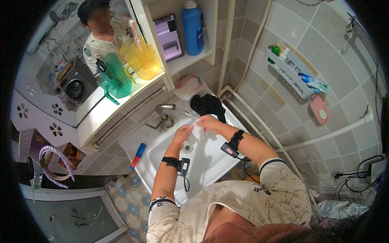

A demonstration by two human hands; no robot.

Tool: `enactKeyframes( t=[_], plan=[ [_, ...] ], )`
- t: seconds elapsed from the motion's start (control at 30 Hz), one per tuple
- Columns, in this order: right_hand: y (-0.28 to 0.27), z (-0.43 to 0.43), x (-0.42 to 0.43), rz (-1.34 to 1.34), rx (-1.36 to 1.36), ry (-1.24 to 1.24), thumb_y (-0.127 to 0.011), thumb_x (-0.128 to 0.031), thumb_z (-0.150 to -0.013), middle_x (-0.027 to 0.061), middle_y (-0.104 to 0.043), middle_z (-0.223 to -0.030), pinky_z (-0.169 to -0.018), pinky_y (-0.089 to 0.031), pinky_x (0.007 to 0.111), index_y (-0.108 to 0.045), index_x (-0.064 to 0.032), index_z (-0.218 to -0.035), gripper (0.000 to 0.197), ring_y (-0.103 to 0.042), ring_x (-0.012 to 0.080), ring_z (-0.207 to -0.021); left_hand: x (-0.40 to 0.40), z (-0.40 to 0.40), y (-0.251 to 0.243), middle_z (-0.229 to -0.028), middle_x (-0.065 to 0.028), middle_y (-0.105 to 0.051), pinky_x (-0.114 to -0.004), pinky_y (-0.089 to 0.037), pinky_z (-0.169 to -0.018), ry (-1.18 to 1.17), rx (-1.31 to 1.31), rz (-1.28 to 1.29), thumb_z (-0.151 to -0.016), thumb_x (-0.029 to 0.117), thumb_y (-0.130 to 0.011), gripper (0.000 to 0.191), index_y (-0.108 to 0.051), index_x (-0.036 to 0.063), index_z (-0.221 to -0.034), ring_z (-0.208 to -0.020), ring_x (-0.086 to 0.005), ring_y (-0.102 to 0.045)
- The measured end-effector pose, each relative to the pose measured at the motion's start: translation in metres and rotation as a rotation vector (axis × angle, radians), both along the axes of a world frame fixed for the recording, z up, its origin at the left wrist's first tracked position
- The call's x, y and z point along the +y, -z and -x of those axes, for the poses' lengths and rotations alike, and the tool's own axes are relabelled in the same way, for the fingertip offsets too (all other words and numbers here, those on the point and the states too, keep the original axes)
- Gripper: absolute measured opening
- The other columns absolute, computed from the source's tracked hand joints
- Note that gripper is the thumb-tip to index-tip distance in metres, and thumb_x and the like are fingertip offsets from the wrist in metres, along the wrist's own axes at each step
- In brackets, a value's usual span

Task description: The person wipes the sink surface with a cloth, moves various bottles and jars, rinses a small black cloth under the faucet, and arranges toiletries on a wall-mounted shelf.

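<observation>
Over a white washbasin (pixel 209 161), a small white cloth item (pixel 198 130) is stretched between my two hands; its exact kind is hard to tell. My left hand (pixel 183 133) pinches one side of it, above the drain (pixel 187 148). The other side is gripped by my right hand (pixel 210 124). Water runs in a thin stream from the metal faucet (pixel 164 117) towards the cloth. A crumpled black cloth (pixel 208 106) lies on the basin's far right rim, just beyond my right hand.
A blue-and-red handled item (pixel 138 155) lies on the left rim. Behind the basin sits a pinkish bag or container (pixel 188 87). Above are a mirror shelf with a green cup (pixel 115 80) and a yellow cup (pixel 144 62). Pipes (pixel 258 112) run along the right wall.
</observation>
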State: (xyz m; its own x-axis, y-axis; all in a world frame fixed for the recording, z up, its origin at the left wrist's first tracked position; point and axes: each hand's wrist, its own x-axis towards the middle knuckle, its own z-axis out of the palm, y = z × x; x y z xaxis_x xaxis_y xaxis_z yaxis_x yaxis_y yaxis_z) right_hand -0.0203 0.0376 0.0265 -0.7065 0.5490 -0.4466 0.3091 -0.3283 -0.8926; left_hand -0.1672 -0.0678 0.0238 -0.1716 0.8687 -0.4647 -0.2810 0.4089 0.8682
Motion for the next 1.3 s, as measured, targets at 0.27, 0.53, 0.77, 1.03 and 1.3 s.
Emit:
enactKeyframes(
  t=[0.27, 0.53, 0.77, 1.03, 1.3],
  plan=[
    [0.006, 0.004, 0.001, -0.241, -0.105, 0.042, -0.047, -0.019, -0.082, 0.0059, -0.059, -0.074, -0.053, -0.045, 0.029, -0.059, -0.0012, -0.083, 0.022, -0.054, 0.0143, -0.060, -0.004, 0.006, 0.013, -0.063, 0.0027, -0.049, -0.024, -0.036, -0.051, -0.097, 0.174, 0.030, -0.079, 0.028, -0.057, 0.022, -0.054, 0.0077, -0.072, -0.055, -0.0082, -0.042],
    [-0.015, 0.003, 0.002, -0.742, -0.165, 0.056, -0.043, -0.022, -0.083, 0.0104, -0.060, -0.080, -0.067, -0.044, 0.034, -0.057, -0.0020, -0.087, 0.024, -0.056, 0.0221, -0.071, -0.003, 0.019, 0.034, -0.068, 0.0008, -0.049, -0.025, -0.039, -0.054, -0.093, 0.537, -0.013, -0.069, 0.009, -0.062, 0.016, -0.048, 0.0078, -0.077, -0.060, -0.0099, -0.046],
    [-0.007, -0.015, 0.032, -0.833, -0.257, 0.217, -0.044, -0.028, -0.083, 0.0159, -0.058, -0.087, -0.071, -0.041, 0.040, -0.056, -0.0035, -0.086, 0.028, -0.053, 0.0334, -0.083, -0.008, 0.033, 0.022, -0.071, -0.0019, -0.052, -0.024, -0.039, -0.054, -0.133, 0.431, 0.109, -0.070, 0.004, -0.057, 0.023, -0.051, 0.0068, -0.091, -0.061, -0.0108, -0.047],
    [0.020, -0.034, 0.024, -1.567, -0.340, -0.336, -0.047, -0.010, -0.068, 0.0131, -0.057, -0.090, -0.071, -0.044, 0.034, -0.060, -0.0054, -0.078, 0.017, -0.055, 0.0257, -0.082, -0.015, 0.020, -0.006, -0.077, -0.0030, -0.052, -0.023, -0.040, -0.054, -0.052, 0.124, -0.065, -0.073, -0.003, -0.047, 0.031, -0.046, 0.0044, -0.103, -0.064, -0.0112, -0.049],
    [0.124, -0.062, -0.091, -1.066, -0.298, -0.943, -0.044, -0.011, -0.073, 0.0168, -0.058, -0.075, -0.067, -0.044, 0.036, -0.059, -0.0023, -0.073, 0.017, -0.054, 0.0310, -0.065, -0.031, 0.029, -0.014, -0.089, -0.0063, -0.055, -0.025, -0.044, -0.060, -0.030, -0.049, -0.028, -0.074, -0.002, -0.043, 0.031, -0.045, 0.0045, -0.105, -0.073, -0.0149, -0.055]
  ],
)
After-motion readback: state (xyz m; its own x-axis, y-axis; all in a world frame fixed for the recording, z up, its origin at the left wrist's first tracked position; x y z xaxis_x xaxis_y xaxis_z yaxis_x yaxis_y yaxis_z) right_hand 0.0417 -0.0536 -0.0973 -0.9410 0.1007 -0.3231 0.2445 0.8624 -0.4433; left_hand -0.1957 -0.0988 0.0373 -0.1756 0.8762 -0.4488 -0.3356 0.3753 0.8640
